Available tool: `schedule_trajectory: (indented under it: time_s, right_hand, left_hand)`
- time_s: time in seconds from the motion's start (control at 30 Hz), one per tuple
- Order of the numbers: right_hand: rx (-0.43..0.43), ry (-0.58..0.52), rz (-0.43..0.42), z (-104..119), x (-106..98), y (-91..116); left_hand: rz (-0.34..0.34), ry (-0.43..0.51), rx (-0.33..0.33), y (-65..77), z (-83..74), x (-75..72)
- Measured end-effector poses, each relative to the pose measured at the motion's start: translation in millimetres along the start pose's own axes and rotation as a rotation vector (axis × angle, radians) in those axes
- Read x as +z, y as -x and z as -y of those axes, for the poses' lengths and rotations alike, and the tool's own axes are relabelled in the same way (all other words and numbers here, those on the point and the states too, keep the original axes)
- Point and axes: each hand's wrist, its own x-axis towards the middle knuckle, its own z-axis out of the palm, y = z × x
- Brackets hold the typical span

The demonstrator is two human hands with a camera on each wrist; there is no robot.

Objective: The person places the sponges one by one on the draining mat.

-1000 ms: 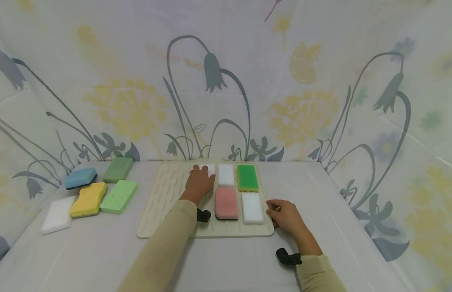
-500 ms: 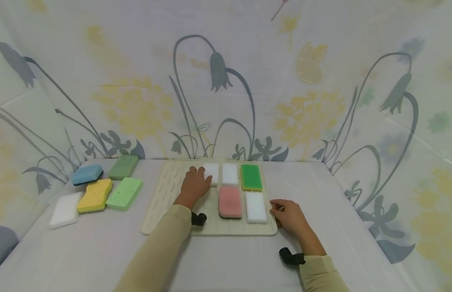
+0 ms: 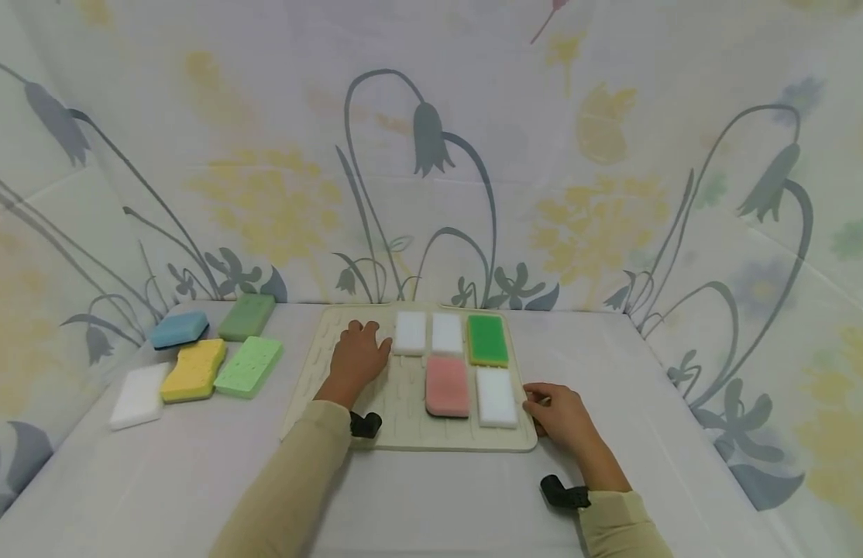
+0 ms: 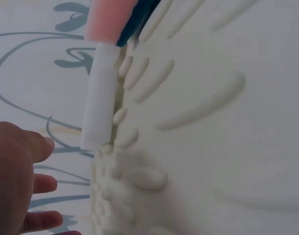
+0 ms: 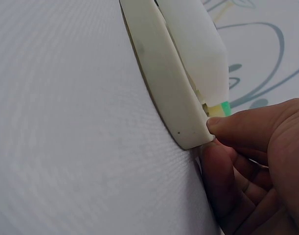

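A cream ridged mat (image 3: pixel 403 411) lies on the table. On it, white sponges (image 3: pixel 409 333), (image 3: pixel 447 335) and a green scouring sponge (image 3: pixel 488 339) form the back row. In front are a pink sponge (image 3: pixel 447 386) with a dark underside and another white sponge (image 3: pixel 496 397). My left hand (image 3: pixel 357 358) is over the mat's left part, fingers loosely spread and holding nothing; the left wrist view shows a gap between its thumb and the nearest white sponge (image 4: pixel 100 98). My right hand (image 5: pixel 266 166) pinches the mat's right edge between thumb and fingers.
Left of the mat lie a blue sponge (image 3: pixel 179 330), a dull green sponge (image 3: pixel 246 317), a light green sponge (image 3: pixel 249 367), a yellow sponge (image 3: pixel 193 370) and a white sponge (image 3: pixel 139 395). A flower-patterned cloth (image 3: pixel 431 232) stands behind the table.
My left hand has let go of the back-left white sponge and moved left off it, leaving it on the mat. The right hand stays at the mat's edge. The head view has shifted slightly.
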Motion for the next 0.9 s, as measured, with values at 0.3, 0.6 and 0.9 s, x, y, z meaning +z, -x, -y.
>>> schedule_trajectory:
  time_s: [0.3, 0.6, 0.9]
  right_hand:
    - [-0.005, 0.009, 0.0, -2, -1, 2]
    - [0.0, 0.011, -0.001, -1, -2, 1]
    - [0.001, 0.014, 0.001, -1, 1, -1]
  left_hand:
    - [-0.048, -0.078, -0.015, 6.9, 20.1, -6.9]
    - [-0.115, -0.121, -0.033, 15.1, 41.7, -19.2]
    - [-0.123, -0.128, -0.06, 28.7, 65.2, -34.4]
